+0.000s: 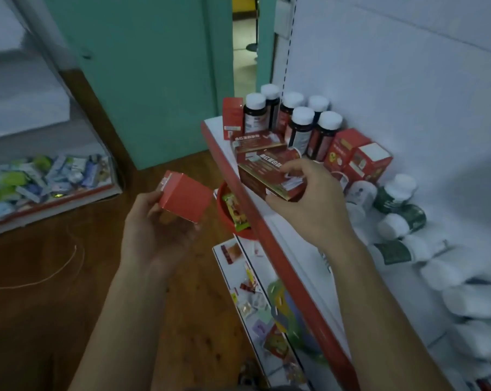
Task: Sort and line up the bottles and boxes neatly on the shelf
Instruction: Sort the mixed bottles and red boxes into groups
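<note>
The shelf (pixel 269 221), white with a red front edge, runs away from the person, and everything sits against it. Out past that red edge, over the wooden floor (pixel 41 292), the left hand (pixel 151 235) holds a small red box (pixel 186 197). The box rests tilted on the curled fingertips with the thumb against its near left side, so the fingers cup it from below.

On the shelf, just behind the edge, the right hand (pixel 313 204) grips the long dark red box (pixel 269 176). Its thumb is under the near end and the fingers (pixel 295 167) are bent over the top face. More dark red boxes lie stacked behind it. Further along the shelf stand dark bottles with white caps (pixel 302 128), and toward the back panel green-labelled white bottles (pixel 396 193) lie tumbled.
</note>
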`<state>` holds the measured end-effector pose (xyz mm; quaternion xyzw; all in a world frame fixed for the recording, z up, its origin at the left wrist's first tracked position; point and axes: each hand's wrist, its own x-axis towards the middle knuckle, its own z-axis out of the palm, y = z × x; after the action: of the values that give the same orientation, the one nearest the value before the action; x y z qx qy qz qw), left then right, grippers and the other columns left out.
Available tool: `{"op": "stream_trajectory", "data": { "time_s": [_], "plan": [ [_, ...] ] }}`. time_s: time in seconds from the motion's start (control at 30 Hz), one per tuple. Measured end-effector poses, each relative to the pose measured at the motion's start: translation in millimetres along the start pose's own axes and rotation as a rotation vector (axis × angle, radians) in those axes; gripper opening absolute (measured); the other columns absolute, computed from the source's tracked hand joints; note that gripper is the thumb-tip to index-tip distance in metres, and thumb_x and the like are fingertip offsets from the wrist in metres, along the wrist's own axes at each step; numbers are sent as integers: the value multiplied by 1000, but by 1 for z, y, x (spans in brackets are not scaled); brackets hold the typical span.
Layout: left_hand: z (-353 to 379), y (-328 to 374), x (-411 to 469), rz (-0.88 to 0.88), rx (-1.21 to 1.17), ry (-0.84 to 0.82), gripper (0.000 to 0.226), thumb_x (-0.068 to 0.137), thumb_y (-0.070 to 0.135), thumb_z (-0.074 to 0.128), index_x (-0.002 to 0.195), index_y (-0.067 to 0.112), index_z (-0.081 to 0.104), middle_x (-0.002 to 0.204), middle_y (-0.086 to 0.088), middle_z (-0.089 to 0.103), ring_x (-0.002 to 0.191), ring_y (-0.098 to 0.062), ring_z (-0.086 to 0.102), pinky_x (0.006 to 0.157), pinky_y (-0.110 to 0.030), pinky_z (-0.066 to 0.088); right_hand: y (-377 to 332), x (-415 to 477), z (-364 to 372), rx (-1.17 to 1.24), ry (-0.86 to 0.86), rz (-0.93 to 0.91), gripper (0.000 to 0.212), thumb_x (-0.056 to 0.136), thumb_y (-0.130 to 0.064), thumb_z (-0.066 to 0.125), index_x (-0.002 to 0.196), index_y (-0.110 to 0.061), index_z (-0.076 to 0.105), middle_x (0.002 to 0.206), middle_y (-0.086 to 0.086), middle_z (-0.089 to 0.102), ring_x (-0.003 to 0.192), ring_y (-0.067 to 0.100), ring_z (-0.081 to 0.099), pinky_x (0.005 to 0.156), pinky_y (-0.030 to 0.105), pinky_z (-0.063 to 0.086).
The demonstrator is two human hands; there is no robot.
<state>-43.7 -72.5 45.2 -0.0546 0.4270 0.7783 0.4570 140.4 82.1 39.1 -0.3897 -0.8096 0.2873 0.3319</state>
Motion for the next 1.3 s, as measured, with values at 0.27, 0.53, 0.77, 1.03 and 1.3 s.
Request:
{"op": "stream_trajectory", "data": {
  "time_s": [0.27,0.53,0.77,1.03,1.3],
  "plan": [
    [92,-1,96,-118,189,-226,38,95,28,63,131,16,58,96,-3,77,88,-18,76,72,-35,59,51,30,-28,-57,255,138,44,73,-36,86,110,-34,63,116,-20,65,109,17,62,91,47,54],
    [159,3,170,-61,648,-460,31,99,20,60,128,30,62,111,-1,74,99,-21,74,72,-39,59,48,66,-39,-130,515,247,44,73,-43,77,113,-32,62,121,-14,64,112,18,62,94,42,54],
    [193,15,213,372,1192,-828,45,93,26,68,131,47,56,119,13,64,102,-6,67,84,-37,60,56,92,-39,-284,696,348,42,70,-24,70,112,-22,66,122,1,50,109,9,51,91,2,34],
    [184,-8,257,904,1701,-947,40,78,28,78,117,29,70,120,-1,62,113,-25,58,90,-47,53,84,104,-16,-561,842,476,46,68,-24,61,112,-16,72,123,9,62,127,40,46,109,11,14],
    [178,-10,251,1056,1556,-1010,28,84,28,74,112,30,69,130,7,52,129,-21,43,104,-49,36,55,101,17,-703,1080,398,44,76,-16,66,119,-6,65,132,18,54,131,42,41,117,42,30]
  ]
}}
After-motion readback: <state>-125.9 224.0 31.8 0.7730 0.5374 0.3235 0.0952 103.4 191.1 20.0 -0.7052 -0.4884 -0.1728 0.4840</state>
